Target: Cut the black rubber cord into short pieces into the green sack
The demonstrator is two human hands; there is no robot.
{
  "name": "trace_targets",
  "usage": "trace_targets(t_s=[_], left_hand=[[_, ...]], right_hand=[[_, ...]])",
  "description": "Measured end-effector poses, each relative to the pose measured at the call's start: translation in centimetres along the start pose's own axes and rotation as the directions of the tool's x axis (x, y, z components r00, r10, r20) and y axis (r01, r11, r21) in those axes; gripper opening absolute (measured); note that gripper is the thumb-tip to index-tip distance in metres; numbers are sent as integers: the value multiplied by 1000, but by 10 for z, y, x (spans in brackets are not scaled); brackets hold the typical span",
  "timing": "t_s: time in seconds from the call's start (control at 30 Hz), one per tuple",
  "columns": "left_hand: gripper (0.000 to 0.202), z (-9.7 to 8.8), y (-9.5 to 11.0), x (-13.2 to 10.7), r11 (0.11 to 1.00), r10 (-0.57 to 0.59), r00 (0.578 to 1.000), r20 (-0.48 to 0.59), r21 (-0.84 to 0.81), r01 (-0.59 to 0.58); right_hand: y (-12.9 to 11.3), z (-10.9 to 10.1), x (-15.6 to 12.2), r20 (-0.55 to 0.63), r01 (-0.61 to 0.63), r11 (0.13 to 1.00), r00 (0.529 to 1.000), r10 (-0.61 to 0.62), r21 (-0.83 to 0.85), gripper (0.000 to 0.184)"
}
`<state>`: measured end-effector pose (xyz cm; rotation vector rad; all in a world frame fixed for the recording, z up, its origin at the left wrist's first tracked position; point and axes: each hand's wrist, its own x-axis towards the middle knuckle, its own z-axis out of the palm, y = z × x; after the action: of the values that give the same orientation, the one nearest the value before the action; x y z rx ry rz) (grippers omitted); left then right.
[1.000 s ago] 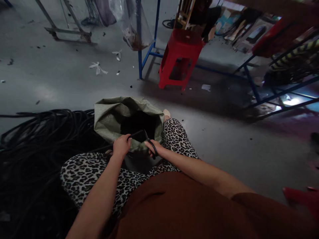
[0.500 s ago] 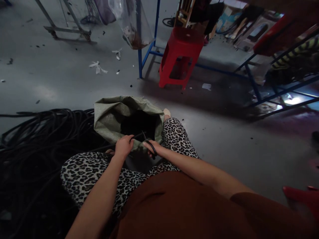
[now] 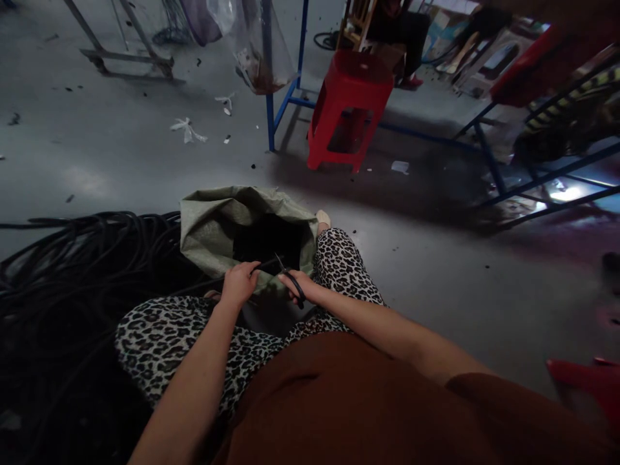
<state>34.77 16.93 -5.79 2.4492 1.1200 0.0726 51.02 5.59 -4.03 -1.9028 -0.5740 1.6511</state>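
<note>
Between my knees stands a pale green woven sack [image 3: 206,226], its mouth wide and its inside dark. Over the near rim, my left hand [image 3: 239,283] is closed around a black rubber strip [image 3: 264,265], whose end points into the sack's opening. My right hand [image 3: 299,284] grips a pair of scissors [image 3: 295,287] by the black handles, with the blades slanting up toward the strip's end. Whether the blades touch the strip I cannot tell. To the left lies a large heap of long black strips [image 3: 121,242], partly in shadow.
A red plastic stool [image 3: 351,103] stands ahead beside a blue metal frame [image 3: 270,123]. From that frame hangs a clear plastic bag [image 3: 264,61]. At the upper left is a wheeled metal stand [image 3: 130,58]. Part of a seated person [image 3: 411,42] shows behind the stool. White scraps [image 3: 188,131] litter the floor.
The view has shifted very slightly. Both hands keep their places at the sack's rim, still holding the strip and the scissors. The seated person's leg behind the stool has moved a little.
</note>
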Motion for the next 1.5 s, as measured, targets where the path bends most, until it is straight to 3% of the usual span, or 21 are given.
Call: trace_targets(t_s=[0.13, 0.57, 0.87, 1.03, 1.2, 1.5], left_hand=[[38, -6, -2, -1, 997, -62, 998, -17, 45, 63], [37, -8, 1, 0, 983, -141, 987, 83, 129, 130], [37, -7, -1, 1, 991, -101, 994, -31, 86, 104], [37, -10, 0, 2, 991, -95, 988, -121, 78, 105], [36, -8, 1, 2, 992, -87, 989, -120, 76, 97], [32, -6, 4, 0, 995, -66, 993, -100, 68, 73]], right_hand=[[-1, 0, 0, -23, 33, 999, 999, -34, -40, 26], [14, -1, 13, -35, 41, 997, 998, -43, -73, 24], [7, 0, 3, 2, -56, 998, 998, 56, -38, 23], [9, 1, 1, 40, -39, 999, 998, 40, -27, 24], [12, 3, 3, 92, 34, 999, 995, -30, -34, 24], [6, 3, 7, 79, 19, 999, 997, -15, -44, 29]])
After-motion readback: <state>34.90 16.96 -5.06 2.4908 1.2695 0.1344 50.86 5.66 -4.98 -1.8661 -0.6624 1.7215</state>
